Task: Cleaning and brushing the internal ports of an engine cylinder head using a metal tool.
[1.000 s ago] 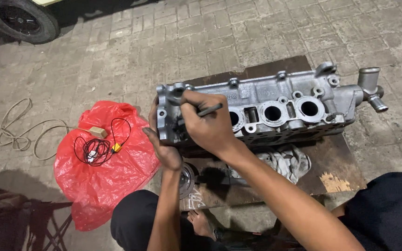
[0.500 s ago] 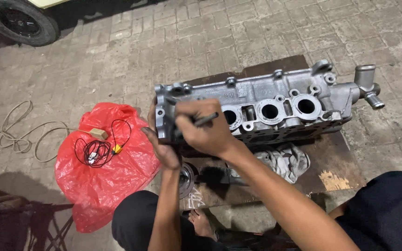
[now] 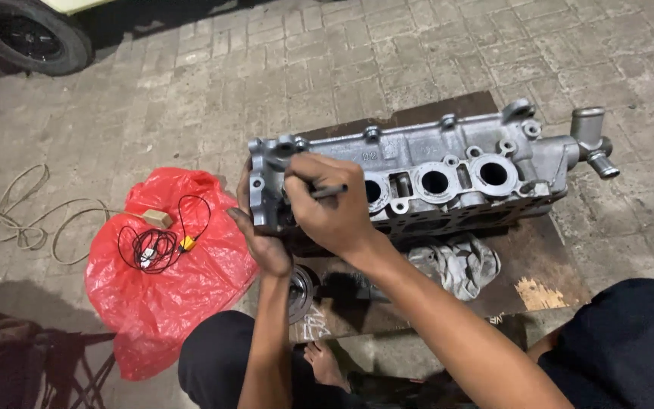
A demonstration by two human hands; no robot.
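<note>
A grey metal cylinder head (image 3: 448, 178) with round ports stands on its side on a dark wooden board (image 3: 539, 257). My right hand (image 3: 327, 204) is closed around a thin dark rod-shaped tool (image 3: 331, 190) and rests against the left part of the head. Lower down, my left hand (image 3: 260, 241) grips the head's left end from below, its fingers partly hidden behind the casting.
A grey rag (image 3: 456, 261) lies on the board under the head. A red plastic bag (image 3: 164, 273) with black wires (image 3: 157, 242) on it lies to the left, a pale cord (image 3: 32, 220) beyond it. A tyre (image 3: 28, 38) sits far left. A round metal part (image 3: 300, 291) lies by my knee.
My right hand has shifted slightly left and down along the head with the tool. The left hand stays on the head's end.
</note>
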